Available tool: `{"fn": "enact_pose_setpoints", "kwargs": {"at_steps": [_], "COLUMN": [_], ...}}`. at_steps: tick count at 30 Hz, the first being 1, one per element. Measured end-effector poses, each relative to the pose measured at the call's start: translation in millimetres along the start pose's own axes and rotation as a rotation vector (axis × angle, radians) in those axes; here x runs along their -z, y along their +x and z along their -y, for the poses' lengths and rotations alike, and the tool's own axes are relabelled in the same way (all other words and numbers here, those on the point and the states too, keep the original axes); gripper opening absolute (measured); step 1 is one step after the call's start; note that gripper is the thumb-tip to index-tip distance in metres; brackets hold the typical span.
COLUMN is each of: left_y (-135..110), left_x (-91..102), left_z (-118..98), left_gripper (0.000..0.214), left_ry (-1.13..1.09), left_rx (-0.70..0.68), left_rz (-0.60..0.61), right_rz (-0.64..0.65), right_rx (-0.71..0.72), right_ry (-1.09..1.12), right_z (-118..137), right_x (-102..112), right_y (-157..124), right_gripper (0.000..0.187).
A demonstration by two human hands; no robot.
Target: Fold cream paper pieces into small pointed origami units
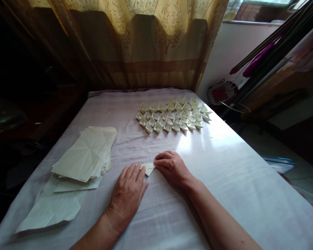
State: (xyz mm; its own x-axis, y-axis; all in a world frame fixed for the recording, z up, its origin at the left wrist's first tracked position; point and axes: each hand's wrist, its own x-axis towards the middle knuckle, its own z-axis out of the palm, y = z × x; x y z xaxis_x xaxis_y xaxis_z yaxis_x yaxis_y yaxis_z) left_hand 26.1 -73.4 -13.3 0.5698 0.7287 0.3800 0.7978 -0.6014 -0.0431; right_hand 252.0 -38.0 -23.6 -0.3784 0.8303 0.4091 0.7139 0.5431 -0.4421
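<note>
A cloth-covered table [237,180] fills the frame. Left of centre, a stack of paper [87,152]; upper centre to right, rows of small pointed paper pieces [168,125]. The left hand [127,191] lies flat, fingers over the folded paper's left end; the right hand [173,168] bunches at its right end, pinching or merely pressing, one cannot tell. The folded paper [148,169], just below centre, runs left-right, its point toward the lower edge. Step, apparently: flattening a crease; the next move calls for even pressure.
</note>
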Motion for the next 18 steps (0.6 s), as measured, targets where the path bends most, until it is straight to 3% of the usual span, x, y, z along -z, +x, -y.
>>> {"fn": "enact_pose_setpoints", "kwargs": {"at_steps": [8, 18], "left_y": [2.3, 6.2], "left_x": [0.4, 1.7], "left_z": [-5.3, -5.4], "left_gripper": [0.045, 0.044], "left_ry": [-0.053, -0.114], "left_rx": [-0.037, -0.056], "left_rz": [0.058, 0.046], "right_rz": [0.018, -0.005], "right_rx": [-0.033, -0.215], "right_ry": [0.080, 0.056], "right_z": [-4.7, 11.6], "right_x": [1.1, -3.3], "right_y": [-0.3, 7.4], "right_gripper": [0.013, 0.008]}}
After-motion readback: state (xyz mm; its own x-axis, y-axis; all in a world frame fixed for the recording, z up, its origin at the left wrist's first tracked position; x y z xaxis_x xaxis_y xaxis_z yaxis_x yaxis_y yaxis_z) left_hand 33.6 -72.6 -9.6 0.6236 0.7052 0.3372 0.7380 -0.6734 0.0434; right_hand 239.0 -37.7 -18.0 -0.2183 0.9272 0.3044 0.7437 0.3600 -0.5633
